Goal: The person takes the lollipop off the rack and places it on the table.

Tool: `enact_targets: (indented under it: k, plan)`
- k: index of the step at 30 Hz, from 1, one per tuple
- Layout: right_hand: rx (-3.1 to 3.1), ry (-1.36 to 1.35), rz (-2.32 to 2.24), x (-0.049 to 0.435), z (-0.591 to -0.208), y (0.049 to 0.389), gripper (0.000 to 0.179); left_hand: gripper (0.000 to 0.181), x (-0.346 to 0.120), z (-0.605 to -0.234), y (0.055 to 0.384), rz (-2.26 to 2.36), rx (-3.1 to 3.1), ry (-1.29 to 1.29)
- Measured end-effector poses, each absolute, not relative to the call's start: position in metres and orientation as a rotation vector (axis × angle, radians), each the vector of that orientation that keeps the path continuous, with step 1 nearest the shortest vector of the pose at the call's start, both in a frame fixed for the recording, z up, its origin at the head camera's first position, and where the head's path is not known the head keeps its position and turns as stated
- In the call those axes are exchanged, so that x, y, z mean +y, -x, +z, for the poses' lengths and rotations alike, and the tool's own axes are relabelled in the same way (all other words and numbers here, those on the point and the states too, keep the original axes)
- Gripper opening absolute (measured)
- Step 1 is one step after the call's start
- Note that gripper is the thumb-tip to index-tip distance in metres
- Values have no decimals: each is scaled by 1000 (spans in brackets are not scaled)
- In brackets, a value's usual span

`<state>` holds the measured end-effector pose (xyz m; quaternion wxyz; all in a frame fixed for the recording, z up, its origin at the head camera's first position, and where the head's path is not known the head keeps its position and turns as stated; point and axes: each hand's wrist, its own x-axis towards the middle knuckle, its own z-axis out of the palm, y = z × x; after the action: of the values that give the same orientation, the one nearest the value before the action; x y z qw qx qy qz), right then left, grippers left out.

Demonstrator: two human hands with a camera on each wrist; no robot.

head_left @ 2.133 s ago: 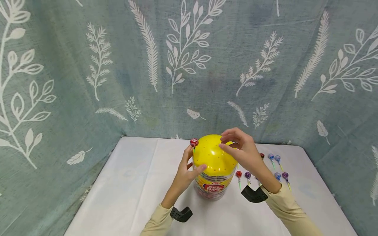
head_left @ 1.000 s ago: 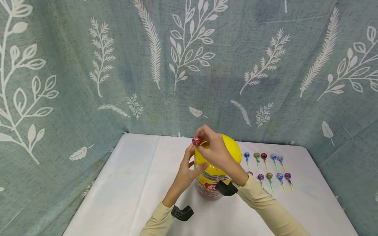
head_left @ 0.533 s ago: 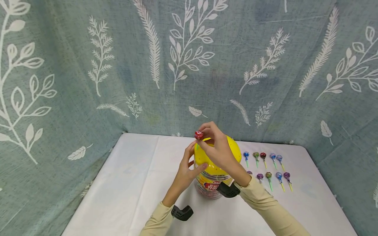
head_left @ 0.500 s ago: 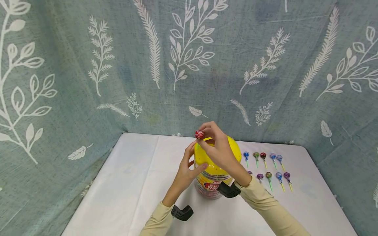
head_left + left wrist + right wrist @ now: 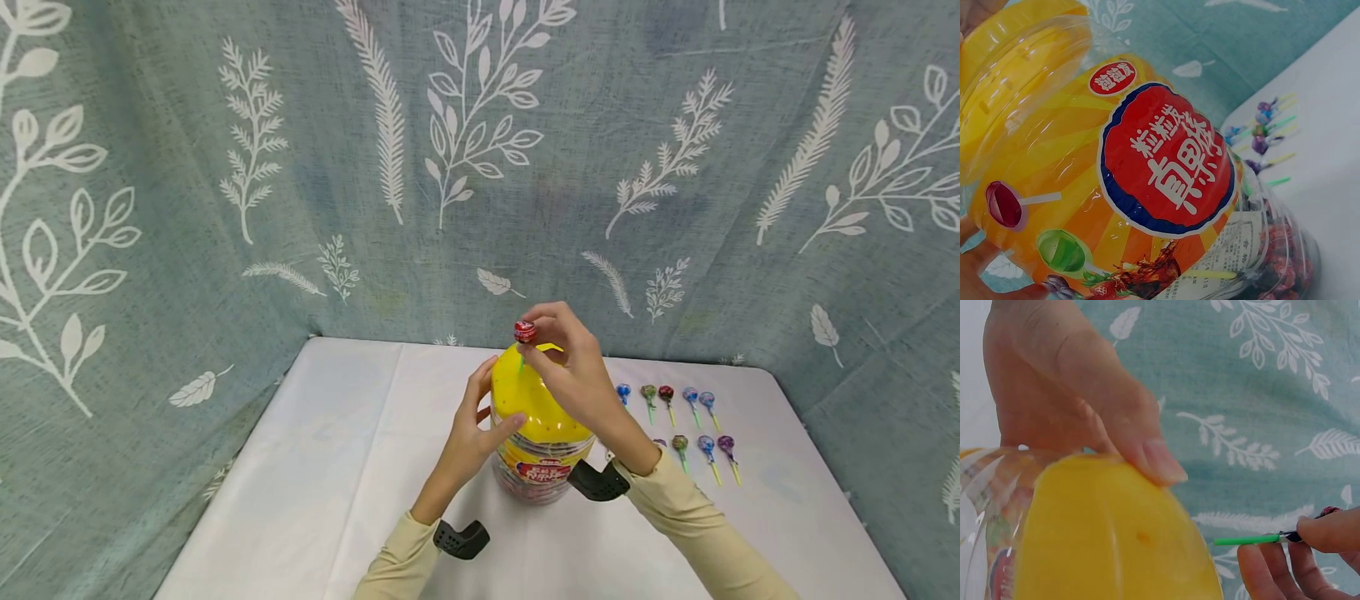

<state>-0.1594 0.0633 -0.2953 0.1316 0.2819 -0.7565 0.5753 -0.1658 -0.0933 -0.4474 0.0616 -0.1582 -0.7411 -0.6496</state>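
Note:
A clear plastic candy jar with a domed yellow lid stands upright on the white table. My left hand grips it at the top left, thumb on the lid's near side and fingers around the far left; the right wrist view shows this thumb on the lid. Above the lid, my right hand pinches a lollipop with a red wrapper, between thumb and fingers just below the candy. Its green stick points down toward the lid. The jar's label fills the left wrist view.
Several wrapped lollipops lie in two rows on the table, right of the jar and partly behind the right forearm. A green cloth with white leaf prints hangs behind and at both sides.
My right hand reached left over the lid and took hold of the red lollipop at its left edge. It then lifted the lollipop and moved right. My left hand stays on the jar.

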Motion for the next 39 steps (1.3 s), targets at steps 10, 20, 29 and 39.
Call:
enact_targets:
  k: [10, 20, 29, 39]
  plan:
    - [-2145, -819, 1669, 86, -313, 174, 29, 79, -92, -431, 159, -1985, -2268, 462]
    - [-2168, -747, 1655, 110, -320, 179, 33, 76, -92, -448, 167, -1942, -2242, 457]
    - [-2164, -703, 1667, 131, -324, 179, 36, 77, -92, -448, 166, -1928, -2235, 479]
    - [-2188, -695, 1599, 152, -326, 183, 35, 80, -92, -448, 166, -1933, -2226, 470]
